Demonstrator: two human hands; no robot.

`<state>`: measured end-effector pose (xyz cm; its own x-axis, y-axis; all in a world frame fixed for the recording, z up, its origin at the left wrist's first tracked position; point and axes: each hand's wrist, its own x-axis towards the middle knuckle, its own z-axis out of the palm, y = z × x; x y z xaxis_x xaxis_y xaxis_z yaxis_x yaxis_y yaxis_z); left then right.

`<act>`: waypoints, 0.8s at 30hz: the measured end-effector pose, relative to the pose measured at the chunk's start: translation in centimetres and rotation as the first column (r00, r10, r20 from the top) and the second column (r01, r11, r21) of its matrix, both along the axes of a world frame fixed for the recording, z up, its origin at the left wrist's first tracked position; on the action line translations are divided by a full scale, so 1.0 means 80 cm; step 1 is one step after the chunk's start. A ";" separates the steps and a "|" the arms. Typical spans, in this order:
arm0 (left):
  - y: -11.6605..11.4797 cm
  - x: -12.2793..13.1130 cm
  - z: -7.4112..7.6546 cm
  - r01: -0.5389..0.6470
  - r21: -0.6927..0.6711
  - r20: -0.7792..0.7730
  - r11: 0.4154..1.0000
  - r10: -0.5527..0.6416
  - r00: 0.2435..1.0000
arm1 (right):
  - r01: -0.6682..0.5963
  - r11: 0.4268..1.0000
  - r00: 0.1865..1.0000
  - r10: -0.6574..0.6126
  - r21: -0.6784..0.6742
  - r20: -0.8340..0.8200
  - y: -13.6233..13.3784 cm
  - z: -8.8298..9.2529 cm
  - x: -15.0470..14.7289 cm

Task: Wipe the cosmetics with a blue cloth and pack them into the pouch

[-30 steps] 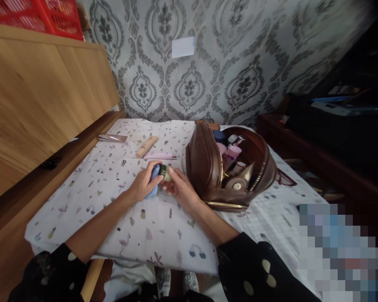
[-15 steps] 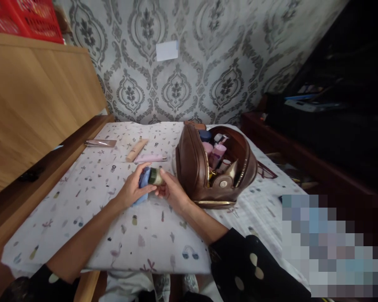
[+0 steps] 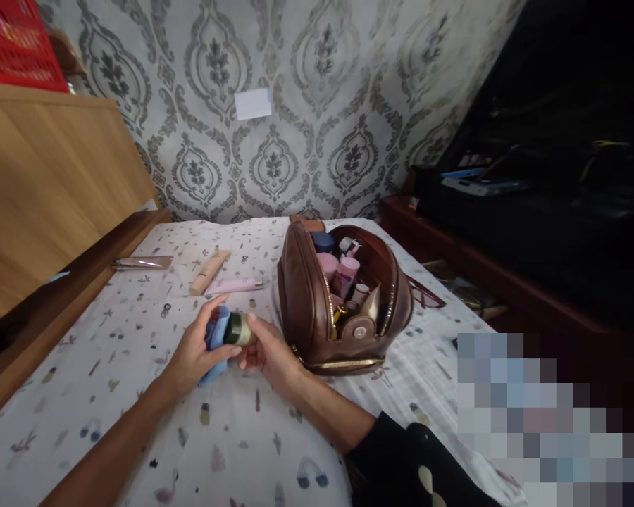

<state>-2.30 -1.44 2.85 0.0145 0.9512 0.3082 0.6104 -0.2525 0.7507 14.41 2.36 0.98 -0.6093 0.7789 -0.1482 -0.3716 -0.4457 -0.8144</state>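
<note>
My left hand (image 3: 193, 352) is closed around a blue cloth (image 3: 215, 341) and presses it against a small dark green jar (image 3: 239, 329). My right hand (image 3: 268, 352) grips that jar from the right side. Both hands hover just above a white printed sheet (image 3: 137, 394) on the table. An open brown leather toiletry bag (image 3: 309, 310) stands right beside my right hand, filled with several bottles and tubes, among them a pink bottle (image 3: 347, 271).
Three tubes lie on the sheet beyond my hands: a silver-pink one (image 3: 142, 263), a beige one (image 3: 209, 272) and a pale pink one (image 3: 235, 285). A wooden cabinet (image 3: 42, 190) stands at the left, a dark wooden shelf (image 3: 486, 274) at the right.
The view has swung, so hands, bag and tubes sit lower and further left in the picture. My hands keep the same hold on cloth and jar, with the cloth rubbing at it.
</note>
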 end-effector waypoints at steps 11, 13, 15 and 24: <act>-0.001 -0.003 0.005 0.162 0.026 -0.064 0.986 -0.160 0.985 | -0.118 0.989 0.992 0.123 -0.092 0.042 0.003 -0.005 0.001; -0.001 -0.004 -0.004 0.080 -0.020 -0.017 0.997 -0.081 0.997 | -0.092 0.993 0.996 0.092 -0.080 0.008 0.002 -0.004 0.000; -0.001 -0.004 -0.010 0.023 -0.041 0.028 0.999 -0.022 0.999 | -0.062 0.997 0.998 0.061 -0.049 -0.013 0.000 -0.004 -0.001; -0.002 0.004 0.014 0.214 0.010 0.028 0.977 -0.214 0.976 | -0.271 0.910 0.954 0.296 -0.313 0.036 0.009 0.008 0.002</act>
